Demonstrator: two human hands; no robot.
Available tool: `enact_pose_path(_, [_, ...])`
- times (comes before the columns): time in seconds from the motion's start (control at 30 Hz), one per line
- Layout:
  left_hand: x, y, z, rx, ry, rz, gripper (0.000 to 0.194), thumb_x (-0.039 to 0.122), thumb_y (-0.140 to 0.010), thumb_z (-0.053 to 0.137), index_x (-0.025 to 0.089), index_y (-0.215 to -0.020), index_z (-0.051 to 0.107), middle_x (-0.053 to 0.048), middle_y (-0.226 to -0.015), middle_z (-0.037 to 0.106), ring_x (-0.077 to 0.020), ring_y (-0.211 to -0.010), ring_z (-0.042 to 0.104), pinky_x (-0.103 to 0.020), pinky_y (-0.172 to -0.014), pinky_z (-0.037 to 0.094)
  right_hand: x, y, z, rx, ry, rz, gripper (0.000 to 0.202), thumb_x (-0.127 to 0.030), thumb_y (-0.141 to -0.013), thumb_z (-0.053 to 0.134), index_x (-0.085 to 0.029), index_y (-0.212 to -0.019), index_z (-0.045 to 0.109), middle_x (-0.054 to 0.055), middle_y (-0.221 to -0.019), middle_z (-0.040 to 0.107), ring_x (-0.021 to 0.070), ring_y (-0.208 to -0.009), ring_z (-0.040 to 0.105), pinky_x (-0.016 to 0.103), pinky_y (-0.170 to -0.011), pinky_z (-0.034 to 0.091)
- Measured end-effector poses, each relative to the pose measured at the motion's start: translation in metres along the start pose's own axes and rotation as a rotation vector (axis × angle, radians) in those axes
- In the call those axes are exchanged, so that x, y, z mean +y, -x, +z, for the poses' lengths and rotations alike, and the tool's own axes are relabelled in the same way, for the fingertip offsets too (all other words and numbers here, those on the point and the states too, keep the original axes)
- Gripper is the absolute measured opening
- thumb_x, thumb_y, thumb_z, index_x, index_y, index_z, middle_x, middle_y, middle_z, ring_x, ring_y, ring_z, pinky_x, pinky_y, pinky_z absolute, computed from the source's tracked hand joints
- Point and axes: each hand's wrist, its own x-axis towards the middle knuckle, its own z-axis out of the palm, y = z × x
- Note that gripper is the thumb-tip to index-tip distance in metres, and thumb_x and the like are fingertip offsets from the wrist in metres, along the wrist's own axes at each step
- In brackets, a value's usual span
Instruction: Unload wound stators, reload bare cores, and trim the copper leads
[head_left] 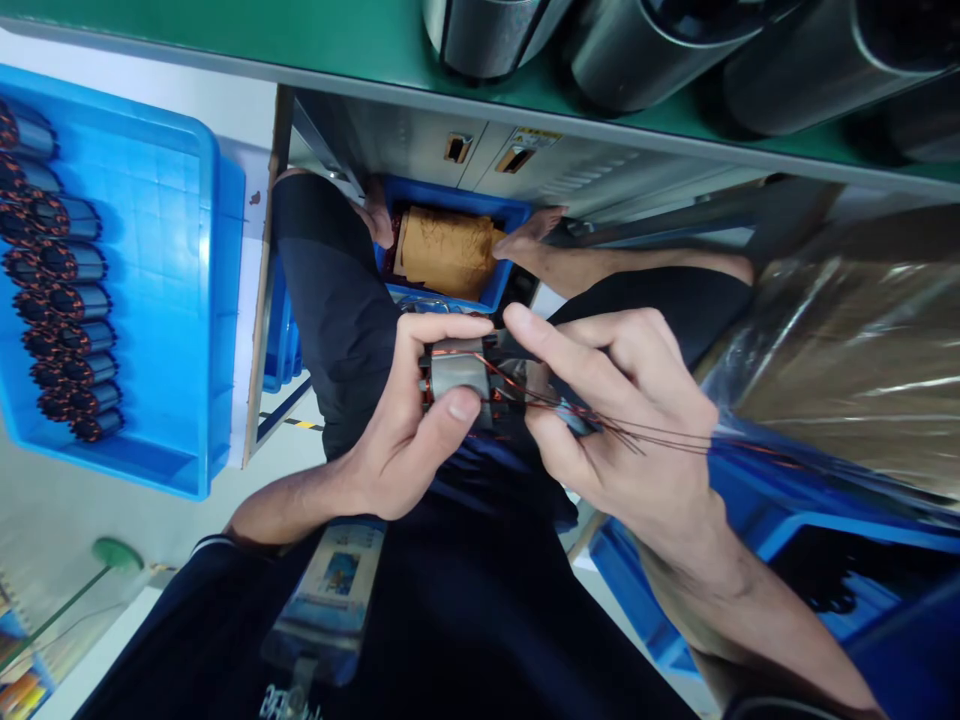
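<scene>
The left hand's (pixel 401 440) grip clasps the metal coil (pixel 457 377) at the clock's centre, while the right hand (pixel 645 410), its hold unclear, might kink the wires (pixel 611 424) toward three o'clock by tugging.

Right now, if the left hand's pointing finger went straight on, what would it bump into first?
Likely the right hand, at its pointing fingertip, across a small gap. The left hand, holding the copper-wound metal part, points that way. One picture can't show for sure whether they're level.
</scene>
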Motion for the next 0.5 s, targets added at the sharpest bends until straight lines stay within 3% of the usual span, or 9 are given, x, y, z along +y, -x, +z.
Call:
enact_pose_path(0.13, [-0.006,-0.001,-0.001,-0.028,0.064,0.07,0.053,0.055,-0.125,0.069,0.045,-0.176,0.066,-0.012,-0.156,0.072,-0.0353,-0.127,0.076,-0.056,-0.111,0.074,-0.001,-0.001,0.0,-0.011,-0.077,0.0,0.086,-0.024,-0.115,0.081,-0.055,-0.193,0.063,0.002,-0.107,0.083,0.029,-0.083,0.078,0.05,-0.084,0.077])
enact_pose_path(0.23, [-0.007,-0.006,0.002,-0.082,0.141,0.057,0.045,0.051,-0.123,0.075,0.044,-0.166,0.063,-0.009,-0.152,0.07,-0.0296,-0.117,0.075,-0.048,-0.1,0.075,-0.002,-0.004,0.003,-0.04,-0.251,-0.004,0.087,-0.011,-0.114,0.075,-0.051,-0.191,0.067,0.001,-0.14,0.095,0.0272,-0.099,0.09,0.044,-0.095,0.081])
enact_pose_path(0.3, [-0.004,-0.012,0.006,-0.068,0.226,-0.004,0.028,0.054,-0.125,0.073,0.041,-0.15,0.067,-0.007,-0.143,0.071,-0.028,-0.115,0.074,-0.046,-0.1,0.074,-0.002,-0.005,0.006,-0.039,-0.327,-0.009,0.085,-0.009,-0.114,0.074,-0.049,-0.189,0.069,0.002,-0.158,0.093,0.0295,-0.115,0.094,0.044,-0.105,0.081])
enact_pose_path(0.4, [0.006,-0.021,0.015,0.022,0.407,-0.129,0.032,0.063,-0.126,0.076,0.033,-0.122,0.067,-0.005,-0.125,0.072,-0.0267,-0.114,0.074,-0.045,-0.104,0.074,-0.001,-0.003,0.009,-0.038,-0.277,0.01,0.083,-0.01,-0.115,0.073,-0.047,-0.19,0.069,0.003,-0.146,0.096,0.0272,-0.107,0.093,0.042,-0.102,0.081])
enact_pose_path(0.5, [0.018,-0.025,0.023,0.098,0.592,-0.268,0.029,0.05,-0.129,0.08,0.029,-0.115,0.066,-0.002,-0.12,0.075,-0.0195,-0.104,0.074,-0.036,-0.103,0.073,-0.002,-0.001,0.011,-0.027,-0.143,0.031,0.078,-0.013,-0.117,0.072,-0.046,-0.188,0.072,0.003,-0.128,0.095,0.0254,-0.101,0.091,0.041,-0.102,0.08])
